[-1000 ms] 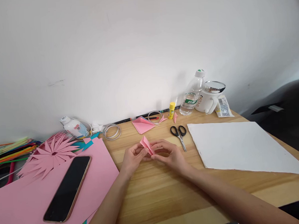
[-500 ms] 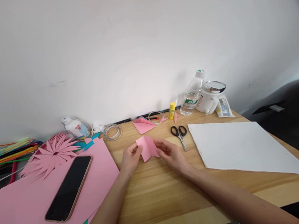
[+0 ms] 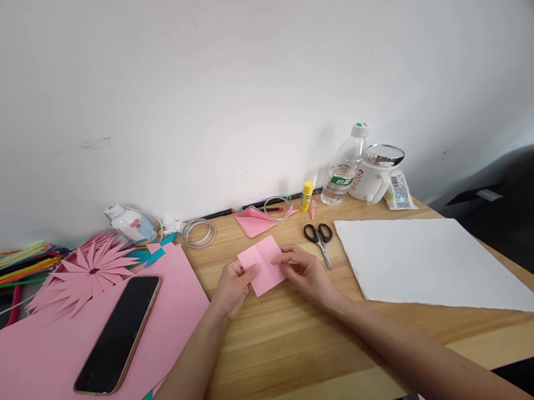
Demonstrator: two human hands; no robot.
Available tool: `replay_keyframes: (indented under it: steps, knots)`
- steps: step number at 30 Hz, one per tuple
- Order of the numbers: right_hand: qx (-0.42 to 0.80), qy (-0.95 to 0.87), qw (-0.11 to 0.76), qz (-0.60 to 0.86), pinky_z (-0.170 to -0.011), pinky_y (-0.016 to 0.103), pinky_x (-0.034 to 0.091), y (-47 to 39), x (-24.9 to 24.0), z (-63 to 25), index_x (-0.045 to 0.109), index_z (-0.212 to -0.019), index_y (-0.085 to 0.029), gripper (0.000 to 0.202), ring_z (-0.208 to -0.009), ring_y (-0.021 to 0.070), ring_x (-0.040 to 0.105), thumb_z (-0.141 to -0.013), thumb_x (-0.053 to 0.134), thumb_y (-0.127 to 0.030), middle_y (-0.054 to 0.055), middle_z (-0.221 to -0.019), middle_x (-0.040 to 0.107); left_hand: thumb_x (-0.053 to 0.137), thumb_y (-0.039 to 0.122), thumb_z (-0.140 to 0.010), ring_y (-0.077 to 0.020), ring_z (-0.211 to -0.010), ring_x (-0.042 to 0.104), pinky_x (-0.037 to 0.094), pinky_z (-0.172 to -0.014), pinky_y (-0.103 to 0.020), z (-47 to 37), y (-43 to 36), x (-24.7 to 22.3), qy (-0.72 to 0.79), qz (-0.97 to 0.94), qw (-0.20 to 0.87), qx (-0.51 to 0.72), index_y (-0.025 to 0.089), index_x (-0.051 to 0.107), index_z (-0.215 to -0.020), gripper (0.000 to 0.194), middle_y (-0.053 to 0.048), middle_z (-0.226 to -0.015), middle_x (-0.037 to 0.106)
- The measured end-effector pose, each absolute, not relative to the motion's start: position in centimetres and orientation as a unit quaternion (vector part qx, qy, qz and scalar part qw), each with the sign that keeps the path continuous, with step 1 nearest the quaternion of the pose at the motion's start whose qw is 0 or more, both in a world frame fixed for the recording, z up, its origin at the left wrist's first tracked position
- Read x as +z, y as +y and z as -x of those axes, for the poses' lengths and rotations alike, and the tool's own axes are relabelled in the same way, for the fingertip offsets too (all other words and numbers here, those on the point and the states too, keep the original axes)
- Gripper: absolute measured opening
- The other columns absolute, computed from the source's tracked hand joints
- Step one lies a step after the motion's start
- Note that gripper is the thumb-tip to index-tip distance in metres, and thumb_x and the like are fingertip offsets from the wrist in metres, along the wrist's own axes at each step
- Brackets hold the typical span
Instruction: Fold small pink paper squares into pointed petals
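Note:
A small pink square of paper point(image 3: 263, 257) with a crease down its middle is spread nearly flat between my hands, just above the wooden table. My left hand point(image 3: 234, 285) pinches its left edge, thumb on top and fingers beneath. At the right edge, my right hand point(image 3: 304, 272) grips the sheet with thumb and fingers. Behind the sheet lies a stack of folded pink paper point(image 3: 256, 224). Black-handled scissors point(image 3: 319, 242) rest to the right of my right hand, their tips towards me.
Left are a phone point(image 3: 119, 333) on large pink sheets point(image 3: 179, 324), a folded pink paper flower point(image 3: 94, 270) and a white bottle point(image 3: 131, 224). At the back stand a glue stick point(image 3: 307, 196), water bottle point(image 3: 339, 169) and mug point(image 3: 375, 173). A white board point(image 3: 431, 263) lies right.
The pink square has been opened out from a half-folded, upright shape to nearly flat. My fingers have shifted on its edges, with the left thumb now lying on its face.

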State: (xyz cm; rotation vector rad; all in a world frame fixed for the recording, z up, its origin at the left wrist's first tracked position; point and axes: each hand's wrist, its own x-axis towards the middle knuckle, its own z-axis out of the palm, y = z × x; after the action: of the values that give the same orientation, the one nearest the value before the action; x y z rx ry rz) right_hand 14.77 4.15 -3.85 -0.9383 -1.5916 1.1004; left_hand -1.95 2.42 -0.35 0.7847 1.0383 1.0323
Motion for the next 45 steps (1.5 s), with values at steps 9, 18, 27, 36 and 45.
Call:
replay_keyframes:
  steps: [9, 18, 27, 36, 45]
  knots:
    - [0.52, -0.683, 0.399, 0.322, -0.082, 0.029, 0.045, 4.3, -3.0, -14.9, 0.069, -0.09, -0.022, 0.027, -0.097, 0.0194, 0.052, -0.063, 0.073, -0.025, 0.006, -0.103, 0.052, 0.074, 0.024, -0.063, -0.0263, -0.095, 0.061, 0.05, -0.08, -0.036, 2.3, 2.8, -0.2, 0.433, -0.301, 0.713, 0.461, 0.01, 0.066, -0.092, 0.033, -0.013, -0.097, 0.069]
    - [0.551, -0.626, 0.424, 0.353, -0.062, 0.025, 0.046, 4.6, -3.5, -14.8, 0.069, -0.074, -0.018, 0.015, -0.07, 0.0136, 0.055, -0.067, 0.07, -0.031, 0.005, -0.083, 0.057, 0.067, 0.025, -0.072, -0.0274, -0.102, 0.058, 0.047, -0.087, -0.041, 2.6, 2.8, -0.2, 0.388, -0.305, 0.743, 0.453, 0.011, 0.063, -0.102, 0.033, -0.014, -0.108, 0.064]
    - [0.594, -0.551, 0.483, 0.331, -0.068, 0.025, 0.046, 4.7, -3.4, -14.6, 0.064, -0.072, -0.017, 0.013, -0.074, 0.013, 0.056, -0.066, 0.071, -0.026, 0.002, -0.08, 0.059, 0.076, 0.016, -0.06, -0.0246, -0.099, 0.06, 0.045, -0.09, -0.037, 2.2, 2.7, -0.5, 0.417, -0.382, 0.684, 0.461, 0.011, 0.061, -0.101, 0.044, -0.012, -0.104, 0.066]
    - [0.511, -0.596, 0.505, 0.36, -0.064, 0.026, 0.046, 4.4, -3.8, -14.6, 0.065, -0.068, -0.017, 0.006, -0.071, 0.0139, 0.057, -0.068, 0.068, -0.023, 0.004, -0.076, 0.059, 0.08, 0.014, -0.051, -0.022, -0.097, 0.06, 0.049, -0.08, -0.028, 1.7, 2.3, -0.5, 0.445, -0.461, 0.628, 0.442, 0.016, 0.055, -0.108, 0.062, -0.009, -0.105, 0.066]
    - [0.419, -0.661, 0.501, 0.369, -0.063, 0.025, 0.047, 3.5, -2.4, -14.8, 0.067, -0.067, -0.017, 0.007, -0.081, 0.0155, 0.055, -0.068, 0.069, -0.024, 0.007, -0.097, 0.054, 0.07, 0.026, -0.067, -0.0202, -0.089, 0.062, 0.047, -0.082, -0.032, 1.4, 2.2, -1.1, 0.442, -0.458, 0.609, 0.473, 0.012, 0.061, -0.096, 0.034, -0.009, -0.096, 0.068]
